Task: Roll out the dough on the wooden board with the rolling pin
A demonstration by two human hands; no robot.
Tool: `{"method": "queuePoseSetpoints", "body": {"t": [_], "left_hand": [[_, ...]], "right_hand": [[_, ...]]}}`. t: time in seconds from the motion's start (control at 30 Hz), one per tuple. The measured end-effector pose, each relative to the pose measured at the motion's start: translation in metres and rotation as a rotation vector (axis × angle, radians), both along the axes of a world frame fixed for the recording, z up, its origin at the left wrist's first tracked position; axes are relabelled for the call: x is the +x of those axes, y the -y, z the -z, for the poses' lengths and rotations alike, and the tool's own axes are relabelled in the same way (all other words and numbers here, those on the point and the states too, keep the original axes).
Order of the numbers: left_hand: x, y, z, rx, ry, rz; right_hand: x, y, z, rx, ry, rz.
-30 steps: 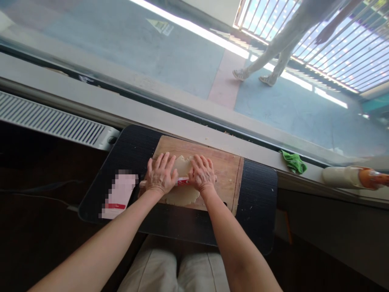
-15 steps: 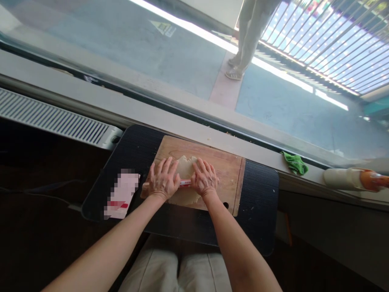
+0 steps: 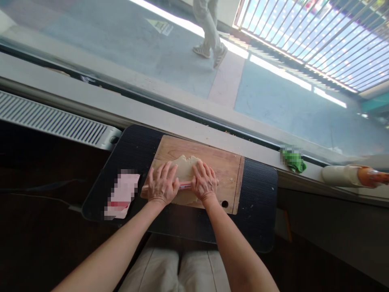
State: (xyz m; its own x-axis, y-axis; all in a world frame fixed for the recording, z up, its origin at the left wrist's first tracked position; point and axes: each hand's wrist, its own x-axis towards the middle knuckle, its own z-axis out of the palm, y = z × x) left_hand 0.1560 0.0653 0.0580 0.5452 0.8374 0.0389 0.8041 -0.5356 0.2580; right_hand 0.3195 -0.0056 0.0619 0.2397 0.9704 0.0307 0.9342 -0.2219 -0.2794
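Left bare hand (image 3: 163,183), right bare hand (image 3: 204,180) on light-wood, red-and-white-banded rolling pin (image 3: 185,185).
Pin lies across flat, pale, ragged-edged dough (image 3: 184,169) on brown wooden board (image 3: 226,172), black tabletop (image 3: 259,196).

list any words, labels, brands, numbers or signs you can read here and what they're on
No text is legible.
Red-and-white rolling pin label: marks too small to read.
Yellow-and-white sign beyond the window ledge: too blurred.
Pink item with red band: pixelated, unreadable.

Left hand (image 3: 162,183), right hand (image 3: 204,179) palm-down, side by side — arms (image 3: 234,243) outstretched
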Motion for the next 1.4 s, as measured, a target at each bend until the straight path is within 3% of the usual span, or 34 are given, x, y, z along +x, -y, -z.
{"method": "queuePoseSetpoints", "body": {"t": [0.23, 0.53, 0.8, 1.1, 1.4], "left_hand": [[0.019, -0.049, -0.001, -0.027, 0.028, -0.037], [0.002, -0.004, 0.0, -0.016, 0.027, -0.012], [0.016, -0.041, -0.003, -0.017, 0.004, -0.016], [0.001, -0.002, 0.0, -0.012, 0.026, 0.0], [0.016, -0.038, -0.003, -0.02, 0.002, -0.007]], "right_hand": [[0.018, -0.049, -0.008, -0.028, -0.023, -0.013], [0.0, -0.004, -0.003, -0.015, 0.014, 0.006], [0.015, -0.04, -0.008, -0.023, -0.022, -0.046], [-0.001, 0.0, -0.001, -0.014, 0.005, -0.006], [0.015, -0.036, -0.01, -0.032, -0.027, -0.067]]}}
